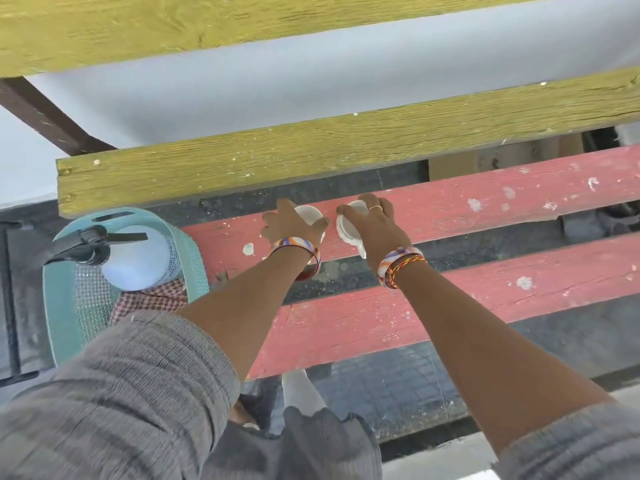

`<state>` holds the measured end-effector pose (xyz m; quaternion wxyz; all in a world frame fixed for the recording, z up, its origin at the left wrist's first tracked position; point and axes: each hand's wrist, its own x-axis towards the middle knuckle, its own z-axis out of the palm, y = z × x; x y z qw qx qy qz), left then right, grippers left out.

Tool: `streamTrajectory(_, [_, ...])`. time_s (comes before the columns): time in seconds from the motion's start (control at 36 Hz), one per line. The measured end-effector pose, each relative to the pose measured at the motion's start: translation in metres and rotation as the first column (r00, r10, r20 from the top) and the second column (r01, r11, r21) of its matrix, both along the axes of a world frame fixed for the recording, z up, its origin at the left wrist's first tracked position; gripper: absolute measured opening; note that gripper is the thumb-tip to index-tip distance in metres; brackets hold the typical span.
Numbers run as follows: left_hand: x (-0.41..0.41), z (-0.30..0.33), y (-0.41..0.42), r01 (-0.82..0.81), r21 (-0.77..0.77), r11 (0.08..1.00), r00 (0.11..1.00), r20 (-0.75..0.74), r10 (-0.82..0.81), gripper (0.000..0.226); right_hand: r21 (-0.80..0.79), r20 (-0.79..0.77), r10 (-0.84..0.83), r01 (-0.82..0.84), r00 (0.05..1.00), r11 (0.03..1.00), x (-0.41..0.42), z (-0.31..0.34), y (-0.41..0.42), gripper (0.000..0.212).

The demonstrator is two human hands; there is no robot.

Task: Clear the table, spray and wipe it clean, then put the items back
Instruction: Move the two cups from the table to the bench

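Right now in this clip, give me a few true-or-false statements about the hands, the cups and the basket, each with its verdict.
1. Each hand grips a white cup: left hand on the left cup, right hand on the right cup. True.
2. The cups are over the yellow plank. False: they are over the red plank.
3. A spray bottle stands in the teal basket. True.
4. The basket holds no cloth. False: a checked cloth lies in it.
5. Both wrists are bare. False: both wear bracelets.
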<state>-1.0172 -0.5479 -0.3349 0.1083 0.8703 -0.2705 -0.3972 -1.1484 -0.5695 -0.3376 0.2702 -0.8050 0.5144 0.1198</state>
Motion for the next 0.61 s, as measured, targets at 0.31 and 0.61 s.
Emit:
streamTrajectory(0.31, [0.037,0.041,0.021,0.269,-0.130,0.954,0.960,0.108,-0.256,0.052,-0.192,-0.137,-0.190,0.162,0.972,0.968,0.023,0.049,0.019,0.074])
streamTrajectory(0.61, [0.163,0.149,0.095,0.486,-0.463,0.741,0.874,0.242,-0.422,0.027,-0.300,0.355,-0.226,0.340,0.907,0.891,0.175,0.153,0.087,0.032])
